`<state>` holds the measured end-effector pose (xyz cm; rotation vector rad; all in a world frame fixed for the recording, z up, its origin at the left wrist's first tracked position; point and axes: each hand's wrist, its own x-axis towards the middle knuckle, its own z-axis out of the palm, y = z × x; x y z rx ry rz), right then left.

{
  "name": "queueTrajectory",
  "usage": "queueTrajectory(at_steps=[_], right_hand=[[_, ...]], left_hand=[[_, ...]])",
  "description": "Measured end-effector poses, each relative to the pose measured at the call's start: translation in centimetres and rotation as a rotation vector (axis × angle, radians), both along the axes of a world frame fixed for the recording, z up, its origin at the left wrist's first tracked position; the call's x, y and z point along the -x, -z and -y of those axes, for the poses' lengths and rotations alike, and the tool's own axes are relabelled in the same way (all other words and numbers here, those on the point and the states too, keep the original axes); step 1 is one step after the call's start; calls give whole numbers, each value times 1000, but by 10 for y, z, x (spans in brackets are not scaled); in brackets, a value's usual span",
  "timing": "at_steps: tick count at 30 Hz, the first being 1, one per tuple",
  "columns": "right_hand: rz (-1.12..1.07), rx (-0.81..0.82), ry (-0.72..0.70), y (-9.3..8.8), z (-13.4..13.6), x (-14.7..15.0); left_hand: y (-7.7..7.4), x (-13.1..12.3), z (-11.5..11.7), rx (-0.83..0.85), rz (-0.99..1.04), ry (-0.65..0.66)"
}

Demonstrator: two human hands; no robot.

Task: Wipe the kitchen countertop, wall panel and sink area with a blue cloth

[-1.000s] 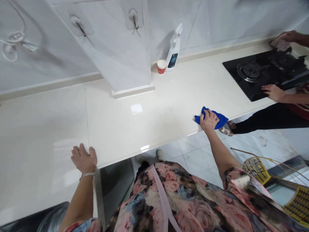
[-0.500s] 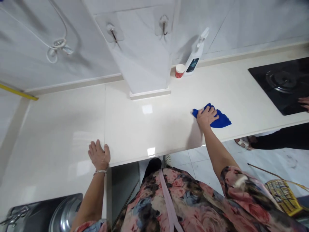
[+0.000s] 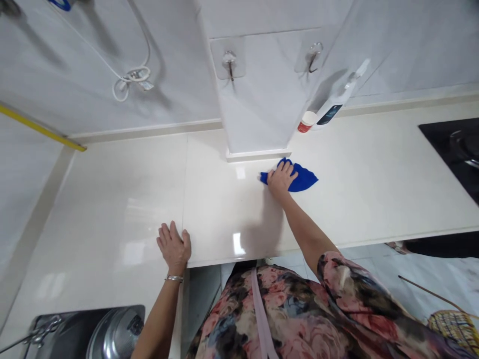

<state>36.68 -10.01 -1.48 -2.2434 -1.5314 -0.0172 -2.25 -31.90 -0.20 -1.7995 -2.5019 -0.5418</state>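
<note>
My right hand (image 3: 280,180) presses a blue cloth (image 3: 304,178) onto the pale countertop (image 3: 220,214), just in front of the base of the wall pillar. Its fingers curl over the cloth, and part of the fabric spreads out to the right of them. Flat on the counter near the front corner lies my left hand (image 3: 174,248), fingers stretched out and holding nothing. A bracelet (image 3: 174,277) circles that wrist.
A white spray bottle (image 3: 334,104) and a red-and-white paper cup (image 3: 307,121) stand against the wall behind the pillar (image 3: 258,104). To the right is a black stove (image 3: 454,149). A sink with a metal pot (image 3: 114,336) is at lower left. A basket (image 3: 452,326) is on the floor.
My right hand has slid the blue cloth leftward along the counter, closer to the pillar's base. My left hand stays at the corner. The view has shifted left; the person's hand by the stove is out of view.
</note>
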Motion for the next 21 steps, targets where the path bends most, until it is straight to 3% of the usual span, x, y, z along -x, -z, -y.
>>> queueTrajectory(at_steps=[5,9,13,21], right_hand=[[-31,57,-221,-10,3,82],[-28,103,-494,-17,12,127],[-19,115,-741,-17,16,139],[49,148,-795,-17,10,129]], left_hand=[[0,3,1,12,17,3],[0,5,0,7,6,-1],[0,6,-1,15,15,-2],[3,7,1,-1,23,15]])
